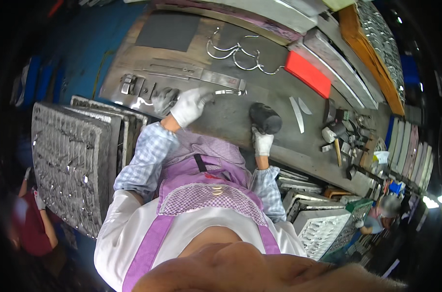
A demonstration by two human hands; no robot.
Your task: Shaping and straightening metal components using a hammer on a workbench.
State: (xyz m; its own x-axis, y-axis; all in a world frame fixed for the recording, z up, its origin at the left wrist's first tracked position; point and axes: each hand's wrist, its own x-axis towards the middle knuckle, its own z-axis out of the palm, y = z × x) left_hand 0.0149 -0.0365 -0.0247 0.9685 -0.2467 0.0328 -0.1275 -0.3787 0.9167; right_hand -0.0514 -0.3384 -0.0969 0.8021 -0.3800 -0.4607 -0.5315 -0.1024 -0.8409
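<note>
My left hand, in a white glove, is closed with its fingertips at one end of a short, shiny curved metal strip low over the bench. In my right hand, also gloved, is a mallet with a black head; the fingers wrap its handle, which is mostly hidden. A crumpled grey glove lies beside my left hand. Just beyond the strip rests a long flat metal bar. Several curved wire-like metal pieces lie farther back, and two pale curved blades are to the right.
The metal workbench carries a red block, a dark square sheet and a wooden-handled hammer among small metal parts. Racks of metal pieces stand at left, more panels at right. Other people are at both sides.
</note>
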